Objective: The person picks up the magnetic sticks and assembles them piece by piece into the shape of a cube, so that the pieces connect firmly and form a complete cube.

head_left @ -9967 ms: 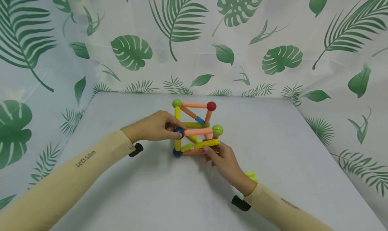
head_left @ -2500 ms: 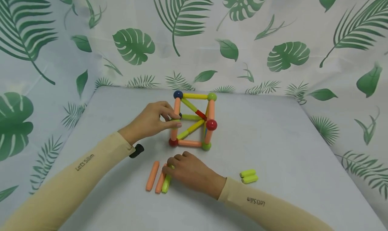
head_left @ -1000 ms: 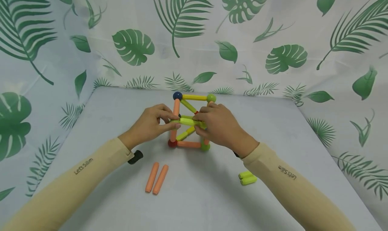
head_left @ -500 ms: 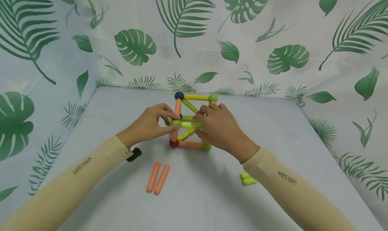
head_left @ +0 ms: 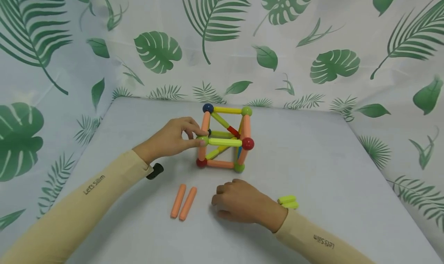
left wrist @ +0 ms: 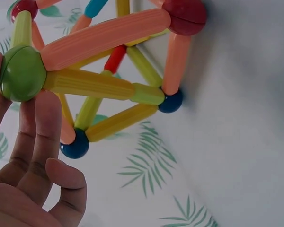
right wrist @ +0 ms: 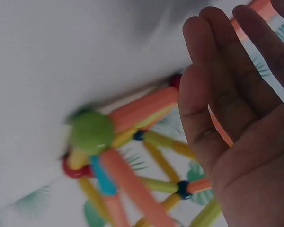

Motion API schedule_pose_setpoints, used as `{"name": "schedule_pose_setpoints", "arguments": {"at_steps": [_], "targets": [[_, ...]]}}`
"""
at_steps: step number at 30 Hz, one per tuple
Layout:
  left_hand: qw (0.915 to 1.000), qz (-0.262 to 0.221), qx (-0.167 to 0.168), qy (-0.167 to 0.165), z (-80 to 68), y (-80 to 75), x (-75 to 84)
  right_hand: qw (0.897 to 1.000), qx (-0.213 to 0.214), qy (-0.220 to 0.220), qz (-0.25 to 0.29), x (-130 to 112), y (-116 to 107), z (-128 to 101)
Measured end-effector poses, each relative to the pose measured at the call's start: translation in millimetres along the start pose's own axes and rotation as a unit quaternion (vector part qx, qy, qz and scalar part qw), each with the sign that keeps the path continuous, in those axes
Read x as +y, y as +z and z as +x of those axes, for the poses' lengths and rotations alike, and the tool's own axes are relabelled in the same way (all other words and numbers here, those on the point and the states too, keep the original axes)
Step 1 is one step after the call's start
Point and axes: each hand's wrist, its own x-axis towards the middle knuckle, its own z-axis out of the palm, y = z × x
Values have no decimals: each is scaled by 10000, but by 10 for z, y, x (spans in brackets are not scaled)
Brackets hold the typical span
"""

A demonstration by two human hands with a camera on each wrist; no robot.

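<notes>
A cube frame of coloured sticks and balls (head_left: 225,140) stands mid-table. My left hand (head_left: 197,137) pinches the green ball (head_left: 202,141) at the frame's top front left corner; in the left wrist view its fingers (left wrist: 42,127) press against that green ball (left wrist: 21,73). A yellow-green stick (head_left: 225,142) runs from that ball to a red ball (head_left: 248,143). My right hand (head_left: 222,196) sits low over the table in front of the frame, fingers relaxed and holding nothing. In the right wrist view its palm (right wrist: 241,123) is bare, with the frame (right wrist: 128,156) beyond.
Two orange sticks (head_left: 184,202) lie side by side on the table, left of my right hand. Two short yellow-green sticks (head_left: 288,201) lie by my right wrist. A leaf-print cloth (head_left: 312,63) hangs behind and beside the grey table (head_left: 329,160).
My right hand let go of the yellow-green stick, which now sits between the green and red balls, and drew back to the near table. My left hand kept its hold.
</notes>
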Motion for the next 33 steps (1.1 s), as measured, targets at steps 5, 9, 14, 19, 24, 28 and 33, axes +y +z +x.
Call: {"name": "schedule_pose_setpoints", "arguments": {"at_steps": [5,9,14,19,24,28,33], "targets": [[9998,195,-92,-35,24,-4,31,9980,204,418,438,165,135,-388],[9993,327,-150,-53,42,-11,65,9921,475,925,704,315,183,-728],[9990,361,-209,-166,48,-24,96,9810,728,1592,842,477,228,-1097],[9989,356,-213,-237,43,-27,88,9670,977,2158,942,580,224,-1362],[9989,349,-212,-218,39,-26,55,9580,1181,2376,1088,647,188,-1521],[9989,334,-220,-223,46,-32,45,9562,1067,2444,1210,689,153,-1552],[9988,343,-248,-242,65,-35,53,9531,934,2603,1230,716,132,-1543]]}}
